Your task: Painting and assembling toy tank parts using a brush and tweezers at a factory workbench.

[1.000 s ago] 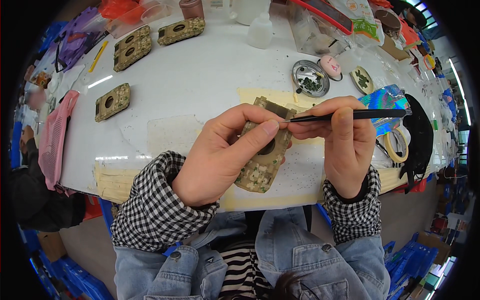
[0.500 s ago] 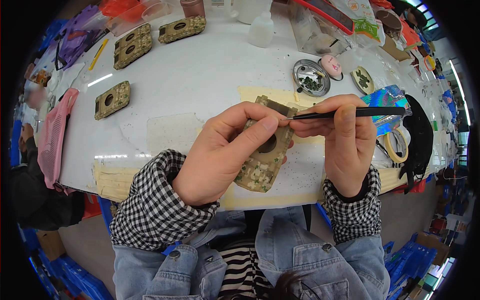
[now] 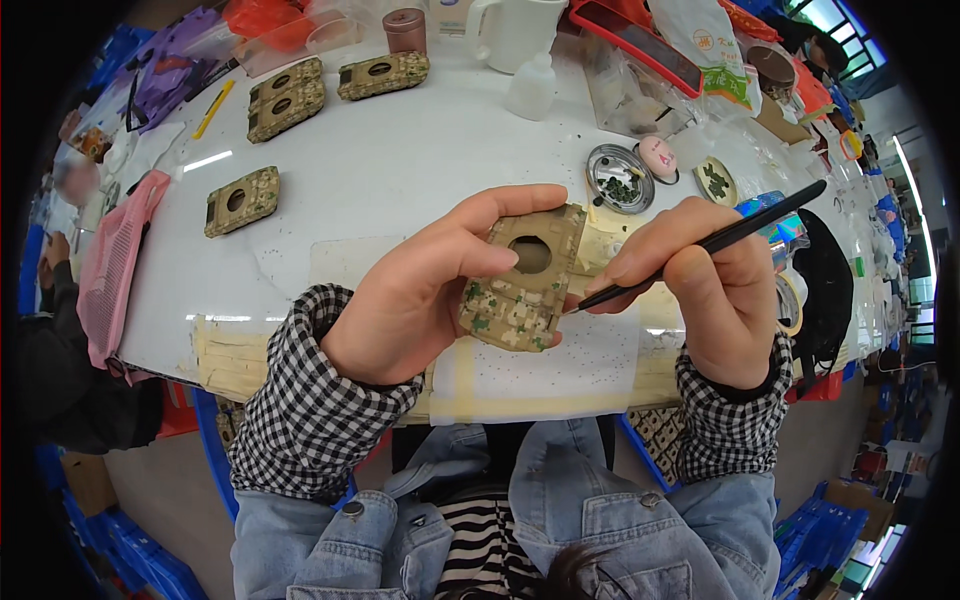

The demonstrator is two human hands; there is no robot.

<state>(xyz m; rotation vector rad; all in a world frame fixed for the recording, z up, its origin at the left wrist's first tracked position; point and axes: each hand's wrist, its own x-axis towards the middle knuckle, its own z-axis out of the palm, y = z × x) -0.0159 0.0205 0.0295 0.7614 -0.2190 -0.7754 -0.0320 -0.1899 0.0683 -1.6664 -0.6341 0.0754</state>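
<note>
Over tabletop (image 3: 400, 150): two hands (image 3: 395, 300), one hull (image 3: 515, 302)

Your left hand (image 3: 420, 270) is cradling a camouflage hull (image 3: 515, 305), the thumb lying beside its round hole and the index finger stretching along the upper edge. Your right hand (image 3: 720, 285) is gripping a slim black tool (image 3: 755, 218), its tip pointing toward the hull's right edge; whether it is touching cannot be told. Beyond, a metal dish (image 3: 612, 158) is holding dark green bits (image 3: 622, 190), with a pink round object (image 3: 657, 157) sitting just beside it. Three more hulls (image 3: 262, 190) are lying on the white table (image 3: 400, 150) to your left.
</note>
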